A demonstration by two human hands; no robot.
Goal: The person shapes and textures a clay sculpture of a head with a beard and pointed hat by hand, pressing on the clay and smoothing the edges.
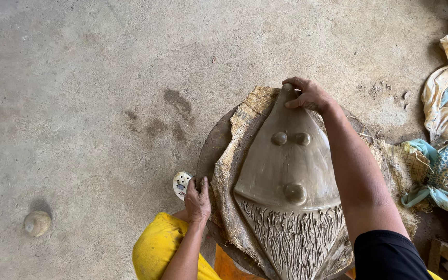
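Clay mask (289, 176) sits center-right on burlap (229, 176); your right hand (307, 96) pinches its top tip, left hand (197, 199) grips the round board's (211, 150) left edge. Bare concrete floor (79, 78) fills the upper left.

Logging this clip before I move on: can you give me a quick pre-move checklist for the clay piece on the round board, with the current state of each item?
1. Right hand on the pointed top of the clay piece: ok.
2. Left hand gripping the round board at its edge: ok.
3. Burlap lying between clay and board: ok.
4. Three clay knobs intact: ok.
5. Board resting steady: cannot tell.
6. Clay ball on the floor away from the hands: ok.
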